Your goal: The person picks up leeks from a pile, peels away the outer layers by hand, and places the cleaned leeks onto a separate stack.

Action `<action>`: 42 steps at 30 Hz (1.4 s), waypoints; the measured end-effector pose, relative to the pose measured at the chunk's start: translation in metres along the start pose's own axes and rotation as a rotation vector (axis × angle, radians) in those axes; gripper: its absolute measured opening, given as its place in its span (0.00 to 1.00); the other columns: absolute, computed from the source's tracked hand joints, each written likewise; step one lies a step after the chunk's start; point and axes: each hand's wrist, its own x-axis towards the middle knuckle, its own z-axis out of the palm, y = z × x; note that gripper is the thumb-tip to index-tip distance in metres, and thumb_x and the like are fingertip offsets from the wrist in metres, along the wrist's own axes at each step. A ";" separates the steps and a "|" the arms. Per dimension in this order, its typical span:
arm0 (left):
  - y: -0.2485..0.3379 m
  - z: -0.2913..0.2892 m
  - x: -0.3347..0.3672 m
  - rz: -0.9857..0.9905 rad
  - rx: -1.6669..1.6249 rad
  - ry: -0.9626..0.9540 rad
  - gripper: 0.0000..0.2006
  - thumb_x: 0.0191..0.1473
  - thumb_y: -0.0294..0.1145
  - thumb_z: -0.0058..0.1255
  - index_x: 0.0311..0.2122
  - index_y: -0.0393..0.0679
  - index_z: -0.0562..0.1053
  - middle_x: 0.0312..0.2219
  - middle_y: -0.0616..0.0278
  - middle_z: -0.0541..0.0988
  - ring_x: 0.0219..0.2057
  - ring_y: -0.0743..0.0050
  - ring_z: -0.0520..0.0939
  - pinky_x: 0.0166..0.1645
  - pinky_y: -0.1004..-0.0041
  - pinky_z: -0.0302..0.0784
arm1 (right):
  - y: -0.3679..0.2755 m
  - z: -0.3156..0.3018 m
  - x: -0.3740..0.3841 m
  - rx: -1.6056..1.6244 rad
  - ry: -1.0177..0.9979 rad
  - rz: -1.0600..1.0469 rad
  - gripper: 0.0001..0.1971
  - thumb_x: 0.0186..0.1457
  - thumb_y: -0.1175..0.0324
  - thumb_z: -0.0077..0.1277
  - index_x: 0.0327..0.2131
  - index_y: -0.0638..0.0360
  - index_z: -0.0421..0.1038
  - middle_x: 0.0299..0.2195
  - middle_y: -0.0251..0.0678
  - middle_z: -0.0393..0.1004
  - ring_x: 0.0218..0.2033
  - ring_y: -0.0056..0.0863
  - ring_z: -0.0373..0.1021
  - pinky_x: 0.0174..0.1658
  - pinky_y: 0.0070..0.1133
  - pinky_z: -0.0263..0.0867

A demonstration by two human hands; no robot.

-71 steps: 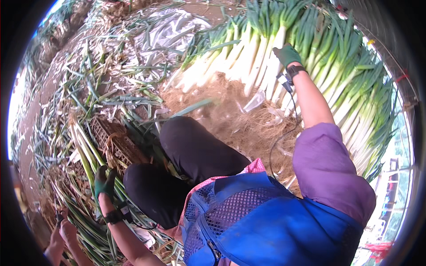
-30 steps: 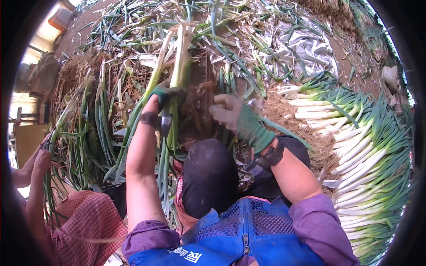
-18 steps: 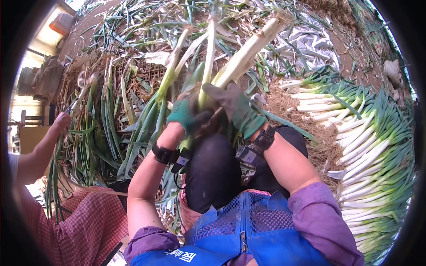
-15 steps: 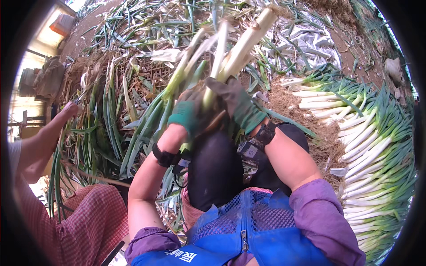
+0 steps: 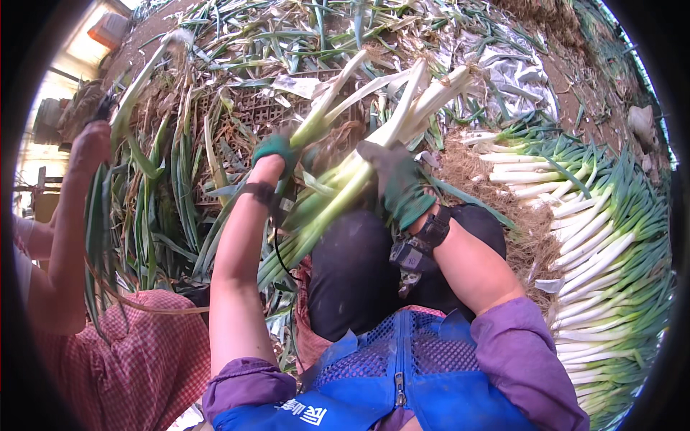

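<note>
Both gloved hands, left hand [image 5: 275, 152] and right hand [image 5: 397, 183], apparently grip closed around the leek bunch [image 5: 359, 161].

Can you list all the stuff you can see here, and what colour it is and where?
held leeks: a few, white and green, in both hands, centre
stacked leeks: many, white stalks with green tops, right
loose leaves: many, green and dry brown, left and top
plastic sheet: one, silvery, upper right
co-worker's arm: one, lifting a leek, far left
left hand: green glove, gripping stalks
right hand: green glove, gripping stalks
</note>
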 end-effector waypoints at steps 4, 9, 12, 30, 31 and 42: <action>-0.020 0.030 0.021 -0.047 0.057 -0.010 0.24 0.44 0.45 0.53 0.48 0.50 0.74 0.41 0.49 0.79 0.43 0.51 0.79 0.49 0.61 0.73 | -0.006 -0.011 0.005 -0.030 0.048 -0.011 0.21 0.42 0.59 0.60 0.32 0.70 0.71 0.27 0.41 0.74 0.27 0.30 0.71 0.33 0.25 0.68; -0.060 0.033 0.032 -0.100 -0.931 -0.062 0.11 0.52 0.36 0.54 0.38 0.41 0.76 0.28 0.64 0.79 0.28 0.78 0.76 0.34 0.76 0.73 | -0.011 -0.008 0.003 -0.024 0.038 -0.013 0.20 0.42 0.58 0.60 0.31 0.68 0.70 0.26 0.40 0.74 0.26 0.30 0.70 0.33 0.25 0.68; -0.053 0.027 0.032 -0.125 -1.032 0.062 0.13 0.52 0.39 0.52 0.39 0.43 0.74 0.24 0.66 0.76 0.22 0.77 0.74 0.26 0.76 0.70 | -0.014 -0.014 0.005 -0.098 0.061 0.071 0.19 0.41 0.59 0.60 0.29 0.68 0.70 0.25 0.38 0.73 0.25 0.29 0.69 0.32 0.25 0.67; -0.030 0.036 0.034 -0.223 -0.447 -0.062 0.26 0.32 0.38 0.60 0.41 0.38 0.75 0.31 0.53 0.80 0.33 0.68 0.80 0.38 0.69 0.76 | -0.010 -0.023 0.013 0.202 0.057 0.046 0.25 0.48 0.54 0.59 0.39 0.70 0.70 0.31 0.41 0.72 0.32 0.31 0.68 0.40 0.25 0.65; -0.042 0.036 0.034 -0.195 -0.591 -0.025 0.24 0.35 0.36 0.60 0.42 0.38 0.75 0.31 0.56 0.80 0.31 0.72 0.79 0.36 0.73 0.75 | -0.011 -0.024 0.015 0.213 0.046 0.052 0.25 0.48 0.54 0.59 0.39 0.70 0.70 0.31 0.41 0.72 0.32 0.31 0.68 0.40 0.25 0.65; 0.093 -0.036 -0.064 0.160 -0.712 -0.328 0.19 0.47 0.32 0.63 0.45 0.40 0.73 0.32 0.68 0.78 0.32 0.82 0.77 0.38 0.79 0.73 | -0.029 -0.028 0.004 0.595 -0.395 -0.245 0.05 0.52 0.79 0.48 0.34 0.66 0.70 0.35 0.42 0.72 0.33 0.30 0.72 0.41 0.22 0.73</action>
